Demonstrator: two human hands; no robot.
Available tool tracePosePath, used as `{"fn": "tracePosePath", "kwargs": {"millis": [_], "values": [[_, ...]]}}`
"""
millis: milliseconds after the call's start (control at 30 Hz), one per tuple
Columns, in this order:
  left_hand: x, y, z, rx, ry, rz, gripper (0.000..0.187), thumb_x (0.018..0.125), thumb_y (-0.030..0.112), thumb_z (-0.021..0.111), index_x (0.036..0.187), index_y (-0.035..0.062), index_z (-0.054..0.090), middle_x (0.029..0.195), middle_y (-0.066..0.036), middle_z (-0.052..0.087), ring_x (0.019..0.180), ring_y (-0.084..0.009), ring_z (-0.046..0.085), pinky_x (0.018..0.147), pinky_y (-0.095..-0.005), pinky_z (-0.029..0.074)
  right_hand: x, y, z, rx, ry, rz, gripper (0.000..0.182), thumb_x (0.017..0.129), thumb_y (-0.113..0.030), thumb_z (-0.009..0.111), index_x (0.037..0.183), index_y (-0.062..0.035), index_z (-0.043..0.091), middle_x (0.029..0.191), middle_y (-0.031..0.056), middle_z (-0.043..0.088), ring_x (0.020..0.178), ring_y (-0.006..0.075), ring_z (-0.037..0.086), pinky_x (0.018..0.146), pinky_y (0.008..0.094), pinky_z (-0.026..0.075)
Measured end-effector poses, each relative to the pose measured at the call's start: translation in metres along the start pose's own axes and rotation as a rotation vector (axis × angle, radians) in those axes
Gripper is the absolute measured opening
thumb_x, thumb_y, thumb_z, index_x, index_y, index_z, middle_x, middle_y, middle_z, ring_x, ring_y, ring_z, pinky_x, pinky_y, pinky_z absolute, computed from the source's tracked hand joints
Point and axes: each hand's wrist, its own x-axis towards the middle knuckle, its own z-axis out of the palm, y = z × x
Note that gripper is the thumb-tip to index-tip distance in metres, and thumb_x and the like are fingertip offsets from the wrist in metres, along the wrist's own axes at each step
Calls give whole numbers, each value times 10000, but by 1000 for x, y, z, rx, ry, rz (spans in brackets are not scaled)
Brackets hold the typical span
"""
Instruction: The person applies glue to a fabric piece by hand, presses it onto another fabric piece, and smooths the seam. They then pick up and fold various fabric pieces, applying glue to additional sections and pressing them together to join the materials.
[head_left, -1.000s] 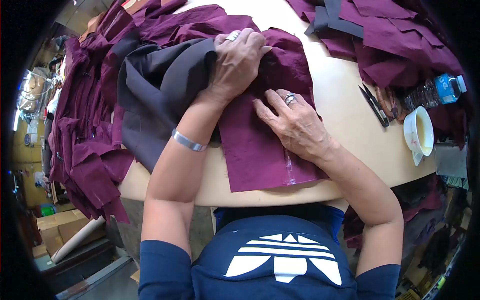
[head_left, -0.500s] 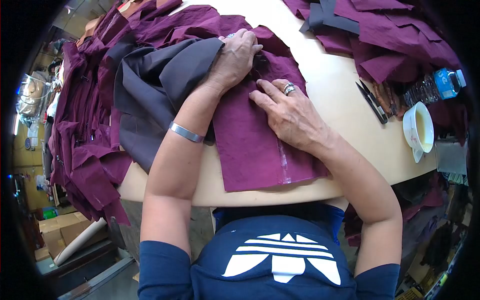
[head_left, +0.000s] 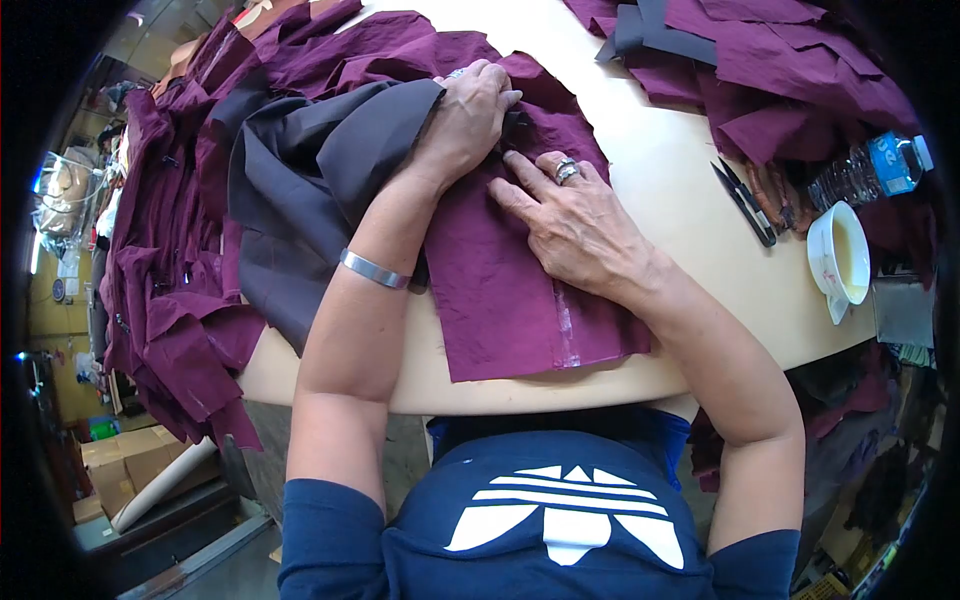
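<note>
A maroon piece of fabric lies over the table's front edge area, with a pale whitish strip running down its right part. My left hand is closed at its upper part, fingers bent into the cloth and the fingertips partly hidden. Dark grey fabric lies bunched beside the left wrist and forearm. My right hand rests on the maroon fabric with its fingers apart, index and middle pointing toward the left hand. Rings show on both hands, and a metal bracelet is on the left forearm.
Heaped maroon garments hang over the pale table's left side. More maroon pieces lie at the back right. Scissors or a similar black tool, a plastic bottle and a white bowl of yellowish liquid stand right.
My right hand has shifted slightly left and up over the maroon fabric, its fingers a little closer to the left hand. The left hand stays nearly in place.
</note>
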Motion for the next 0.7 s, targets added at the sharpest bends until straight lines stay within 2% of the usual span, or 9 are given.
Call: {"fn": "tracePosePath", "kwargs": {"millis": [67,167,367,467,567,700], "values": [[0,1,1,1,-7,-2,179,855,172,576,821,2,531,805,-139,575,774,-318,575,687,-400,438,3,-2,2,18,-6,35,331,763,-108,508,1090,-56,512,1078,191,541,953,303,558,793,395,413],[0,0,2,-4,-10,-5,178,855,169,575,819,0,531,804,-138,574,771,-318,576,687,-397,441,7,-3,-4,69,-157,92,365,766,-103,504,1128,-52,505,1131,206,532,972,302,556,776,389,410],[-1,0,0,-25,-5,-1,177,857,173,574,822,4,535,806,-132,575,774,-314,577,689,-397,441,4,-2,4,-21,-18,38,340,768,-98,502,1104,-44,507,1075,191,535,926,292,556,747,399,401],[0,1,0,-8,-7,7,179,856,178,574,822,6,537,808,-129,576,771,-314,579,687,-397,443,7,-2,4,31,-5,47,328,762,-95,507,1084,-31,506,1043,187,536,913,293,555,748,401,401],[1,0,2,-5,-2,9,183,857,183,575,820,7,537,813,-128,577,766,-316,581,683,-397,445,12,-3,-2,69,-106,99,327,757,-92,509,1078,-29,506,1015,182,541,919,297,554,749,408,401],[1,0,1,-23,-16,-17,185,855,186,577,826,7,539,821,-132,578,761,-317,582,678,-397,447,9,-2,3,35,-31,66,325,736,-82,521,1052,-9,501,965,168,541,895,294,558,734,404,419]]}}
